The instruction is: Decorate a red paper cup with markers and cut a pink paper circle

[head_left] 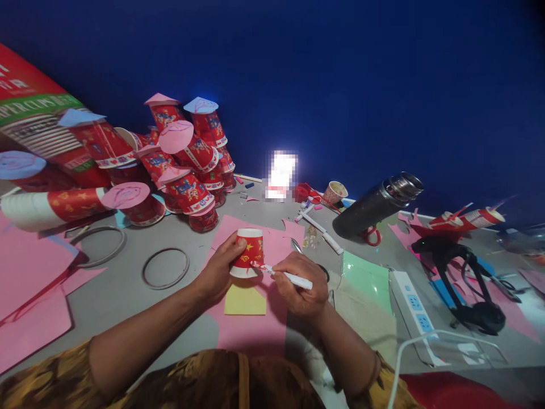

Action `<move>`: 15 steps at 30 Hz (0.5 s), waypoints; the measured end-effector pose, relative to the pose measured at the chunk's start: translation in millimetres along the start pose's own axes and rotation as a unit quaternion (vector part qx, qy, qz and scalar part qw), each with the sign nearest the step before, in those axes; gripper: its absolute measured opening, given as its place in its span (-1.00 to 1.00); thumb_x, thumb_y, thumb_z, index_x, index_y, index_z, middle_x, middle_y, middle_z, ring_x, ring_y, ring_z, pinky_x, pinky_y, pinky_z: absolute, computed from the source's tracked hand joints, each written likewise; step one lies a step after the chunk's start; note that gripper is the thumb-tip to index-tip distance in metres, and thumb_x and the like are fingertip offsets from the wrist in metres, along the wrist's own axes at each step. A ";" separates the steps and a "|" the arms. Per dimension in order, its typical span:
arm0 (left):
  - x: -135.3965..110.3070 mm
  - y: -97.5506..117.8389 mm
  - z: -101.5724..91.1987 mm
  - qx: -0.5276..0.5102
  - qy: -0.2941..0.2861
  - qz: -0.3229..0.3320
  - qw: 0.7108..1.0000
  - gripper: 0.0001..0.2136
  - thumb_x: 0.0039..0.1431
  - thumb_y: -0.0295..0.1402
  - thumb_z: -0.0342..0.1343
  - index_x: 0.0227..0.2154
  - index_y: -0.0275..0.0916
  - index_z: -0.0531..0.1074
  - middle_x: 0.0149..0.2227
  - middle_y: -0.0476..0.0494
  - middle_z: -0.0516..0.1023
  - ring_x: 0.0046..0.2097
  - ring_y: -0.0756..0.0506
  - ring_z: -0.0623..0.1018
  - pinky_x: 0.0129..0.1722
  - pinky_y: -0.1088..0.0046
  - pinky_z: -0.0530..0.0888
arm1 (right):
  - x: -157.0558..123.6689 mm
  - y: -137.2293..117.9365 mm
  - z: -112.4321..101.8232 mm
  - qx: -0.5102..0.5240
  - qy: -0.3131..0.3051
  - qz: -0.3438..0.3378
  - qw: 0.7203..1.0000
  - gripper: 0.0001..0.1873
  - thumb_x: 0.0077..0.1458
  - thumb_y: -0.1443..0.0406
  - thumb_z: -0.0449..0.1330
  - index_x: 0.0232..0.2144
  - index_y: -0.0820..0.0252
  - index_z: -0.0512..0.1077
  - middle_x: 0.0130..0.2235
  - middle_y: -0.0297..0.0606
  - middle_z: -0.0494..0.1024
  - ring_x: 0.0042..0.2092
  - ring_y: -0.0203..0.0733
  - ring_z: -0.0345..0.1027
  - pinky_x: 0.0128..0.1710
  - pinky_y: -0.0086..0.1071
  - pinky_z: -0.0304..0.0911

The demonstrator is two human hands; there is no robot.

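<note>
My left hand (222, 264) grips a red paper cup (254, 247) with gold patterns and white bands, thumb on its side. The cup is held over pink paper (251, 332) and a small yellow sheet (245, 300). In my right hand (303, 284) is a white marker pen (293, 278), its tip at the lower right side of the cup. Whether the tip touches the cup is hard to make out. Part of a pair of scissors (297, 245) shows just behind my right hand, the remainder hidden.
Stacked red cups (187, 187) with paper tops rise at the left, near two grey rings (165, 268). A dark thermos (374, 207) leans at the back right. Farther right are a power strip (415, 309) and a black strap device (457, 284). Green paper (367, 281) lies nearby.
</note>
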State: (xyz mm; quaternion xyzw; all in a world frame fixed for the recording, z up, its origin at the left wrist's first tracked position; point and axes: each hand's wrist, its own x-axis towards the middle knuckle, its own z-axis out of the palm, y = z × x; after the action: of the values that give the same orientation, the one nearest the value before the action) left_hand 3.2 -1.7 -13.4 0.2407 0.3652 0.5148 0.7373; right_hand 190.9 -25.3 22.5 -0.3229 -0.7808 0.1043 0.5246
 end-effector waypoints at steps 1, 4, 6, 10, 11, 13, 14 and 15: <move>-0.3 0.1 0.2 0.005 -0.002 0.003 1.000 -0.63 0.13 -0.16 0.46 -0.11 -0.27 0.59 -0.29 -0.15 0.68 -0.28 -0.16 0.68 -0.24 0.36 0.63 | 0.1 -0.6 -0.2 0.003 -0.007 -0.002 1.000 -0.84 0.31 0.42 0.19 -0.28 0.13 0.54 -0.45 -0.28 0.65 -0.46 -0.21 0.49 -0.42 -0.33 0.40; -0.5 0.1 0.1 0.014 -0.003 0.006 1.000 -0.59 0.10 -0.12 0.47 -0.10 -0.26 0.59 -0.30 -0.14 0.66 -0.30 -0.14 0.65 -0.26 0.37 0.62 | -0.2 -2.3 -1.2 0.014 -0.024 -0.007 1.000 -0.83 0.30 0.44 0.18 -0.32 0.13 0.51 -0.48 -0.31 0.62 -0.48 -0.23 0.45 -0.43 -0.35 0.36; -0.4 0.0 -0.2 0.015 0.000 0.004 1.000 -0.59 0.09 -0.11 0.47 -0.11 -0.26 0.58 -0.31 -0.13 0.65 -0.32 -0.13 0.64 -0.27 0.37 0.61 | -0.5 -3.0 -1.6 0.022 -0.028 -0.008 0.999 -0.83 0.29 0.45 0.18 -0.33 0.14 0.49 -0.48 -0.31 0.61 -0.49 -0.23 0.44 -0.43 -0.35 0.34; -0.4 -0.3 0.1 0.008 0.002 -0.007 1.000 -0.61 0.12 -0.13 0.46 -0.11 -0.27 0.57 -0.29 -0.14 0.65 -0.32 -0.13 0.63 -0.25 0.35 0.61 | -0.1 -2.4 -1.8 0.018 -0.016 -0.014 1.000 -0.84 0.29 0.44 0.18 -0.31 0.14 0.51 -0.47 -0.31 0.62 -0.47 -0.23 0.45 -0.42 -0.35 0.35; -0.3 -0.4 0.3 0.006 0.003 -0.010 1.000 -0.61 0.11 -0.14 0.46 -0.11 -0.27 0.57 -0.29 -0.14 0.65 -0.32 -0.13 0.63 -0.24 0.35 0.61 | 0.3 -1.9 -2.0 0.013 -0.011 -0.016 1.000 -0.84 0.29 0.44 0.18 -0.29 0.14 0.51 -0.46 -0.30 0.62 -0.47 -0.22 0.45 -0.41 -0.34 0.36; 0.0 -0.8 0.4 0.003 0.005 -0.014 1.000 -0.61 0.10 -0.14 0.47 -0.12 -0.27 0.57 -0.30 -0.13 0.65 -0.32 -0.12 0.63 -0.25 0.36 0.60 | 0.9 -1.0 -2.4 0.007 0.003 -0.022 1.000 -0.84 0.30 0.44 0.18 -0.27 0.13 0.52 -0.44 -0.30 0.64 -0.46 -0.22 0.46 -0.40 -0.33 0.38; 0.2 -1.1 0.1 0.003 0.005 -0.015 1.000 -0.61 0.10 -0.14 0.47 -0.12 -0.27 0.57 -0.31 -0.12 0.64 -0.33 -0.12 0.62 -0.26 0.36 0.60 | 1.1 -0.7 -2.7 0.008 0.008 -0.023 1.000 -0.84 0.30 0.44 0.18 -0.27 0.13 0.52 -0.44 -0.29 0.64 -0.45 -0.22 0.46 -0.39 -0.33 0.38; 0.4 -1.6 -0.3 0.004 0.004 -0.015 1.000 -0.60 0.09 -0.13 0.47 -0.12 -0.26 0.57 -0.32 -0.11 0.64 -0.33 -0.12 0.62 -0.28 0.37 0.60 | 1.2 -0.6 -2.9 0.012 0.006 -0.022 1.000 -0.84 0.30 0.44 0.18 -0.27 0.13 0.51 -0.45 -0.30 0.63 -0.46 -0.22 0.45 -0.40 -0.34 0.38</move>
State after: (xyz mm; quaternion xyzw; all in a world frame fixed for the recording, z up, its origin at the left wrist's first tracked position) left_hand 4.0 -1.9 -14.8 0.2360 0.3737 0.5028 0.7428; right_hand 193.0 -25.5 25.0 -0.3002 -0.7833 0.1003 0.5350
